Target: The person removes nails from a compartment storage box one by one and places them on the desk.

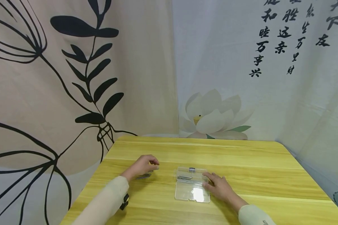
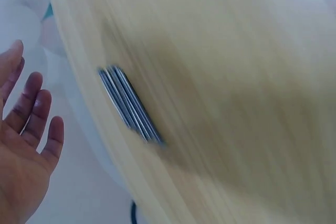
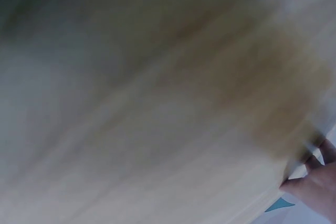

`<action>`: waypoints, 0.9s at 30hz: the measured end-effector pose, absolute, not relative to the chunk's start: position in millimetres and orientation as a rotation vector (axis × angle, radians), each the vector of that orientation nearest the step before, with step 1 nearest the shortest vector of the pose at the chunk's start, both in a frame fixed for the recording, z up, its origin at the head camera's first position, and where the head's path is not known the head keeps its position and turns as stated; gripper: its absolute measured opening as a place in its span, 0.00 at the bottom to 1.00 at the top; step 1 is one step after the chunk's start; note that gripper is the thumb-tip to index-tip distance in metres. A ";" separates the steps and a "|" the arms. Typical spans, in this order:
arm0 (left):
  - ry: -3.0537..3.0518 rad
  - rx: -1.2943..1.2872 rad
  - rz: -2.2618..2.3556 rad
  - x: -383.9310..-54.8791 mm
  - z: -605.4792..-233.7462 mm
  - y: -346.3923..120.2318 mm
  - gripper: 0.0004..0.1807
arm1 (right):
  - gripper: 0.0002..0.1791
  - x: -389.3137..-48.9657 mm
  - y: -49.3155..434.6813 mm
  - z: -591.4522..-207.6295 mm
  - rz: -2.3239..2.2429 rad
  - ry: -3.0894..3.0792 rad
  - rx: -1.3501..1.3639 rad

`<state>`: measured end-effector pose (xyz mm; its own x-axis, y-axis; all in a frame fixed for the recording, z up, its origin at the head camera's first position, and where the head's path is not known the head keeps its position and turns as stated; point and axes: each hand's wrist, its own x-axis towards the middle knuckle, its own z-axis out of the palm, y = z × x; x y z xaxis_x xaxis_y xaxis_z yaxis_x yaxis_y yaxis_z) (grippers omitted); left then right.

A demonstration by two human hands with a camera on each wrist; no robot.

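Observation:
Several slim metal rods [image 1: 144, 176] lie side by side on the table, below my left hand [image 1: 146, 164]. In the left wrist view, that hand's fingers are loosely bent with nothing visible between them, apart from the rods [image 2: 130, 104]. A clear plastic box [image 1: 183, 195] lies unfolded in front of me, its two halves flat. A few similar rods [image 1: 184, 177] are in its far half, with a small dark piece [image 1: 192, 170] at the far edge. My right hand [image 1: 218, 186] rests its spread thumb and fingers at the box's right side; the right wrist view blurs the contact.
The wooden table [image 1: 256, 175] has a far edge in front of a hanging cloth [image 1: 146, 78] printed with plants and writing. A black object [image 1: 124, 201] is by my left sleeve.

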<state>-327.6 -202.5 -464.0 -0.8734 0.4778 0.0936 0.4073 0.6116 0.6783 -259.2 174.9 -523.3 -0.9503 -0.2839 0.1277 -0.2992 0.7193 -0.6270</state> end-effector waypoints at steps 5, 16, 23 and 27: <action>2.701 0.842 1.112 -331.3 -468.2 -172.6 0.07 | 0.26 -259.4 174.8 -522.7 1.062 -2.887 0.491; 2.653 0.938 1.060 -333.1 -473.9 -112.6 0.06 | 0.27 -259.2 175.8 -523.8 1.057 -2.892 0.491; 2.651 0.982 0.965 -332.9 -477.9 -91.7 0.05 | 0.27 -260.7 175.7 -526.0 1.055 -2.886 0.485; 2.630 0.946 0.912 -332.8 -479.1 -85.5 0.05 | 0.26 -260.6 175.3 -526.0 1.065 -2.881 0.480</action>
<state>-332.8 -85.5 -479.1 -0.7748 0.6319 0.0181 0.5075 0.6047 0.6139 -260.6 175.3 -526.0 -0.9518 -0.2750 0.1359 -0.2973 0.7178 -0.6296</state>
